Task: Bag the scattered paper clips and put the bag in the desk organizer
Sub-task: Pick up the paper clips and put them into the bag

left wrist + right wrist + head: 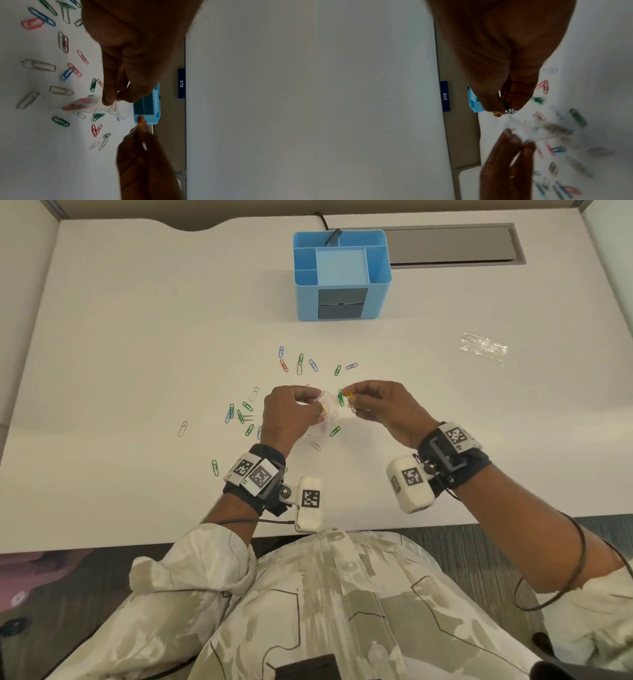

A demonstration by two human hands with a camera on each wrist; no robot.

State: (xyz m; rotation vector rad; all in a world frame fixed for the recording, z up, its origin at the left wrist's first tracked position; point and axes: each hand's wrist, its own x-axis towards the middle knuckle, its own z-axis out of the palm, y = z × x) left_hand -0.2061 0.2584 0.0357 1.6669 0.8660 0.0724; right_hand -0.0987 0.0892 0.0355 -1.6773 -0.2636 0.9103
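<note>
My left hand (301,402) pinches the mouth of a small clear zip bag (327,407) just above the desk; the bag (96,105) holds several clips in its bottom. My right hand (356,397) pinches a small bunch of paper clips (346,398), green, yellow and silver, right beside the bag's mouth. In the right wrist view the bunch of clips (508,110) sticks out between thumb and fingers. Several coloured clips (239,412) lie scattered on the white desk (137,337) around both hands. The blue desk organizer (340,273) stands at the back.
A second clear plastic bag (483,348) lies flat at the right of the desk. A grey cable hatch (452,244) is set into the desk behind the organizer. A pen (333,237) stands in the organizer's rear compartment. The desk's front edge runs just behind my wrists.
</note>
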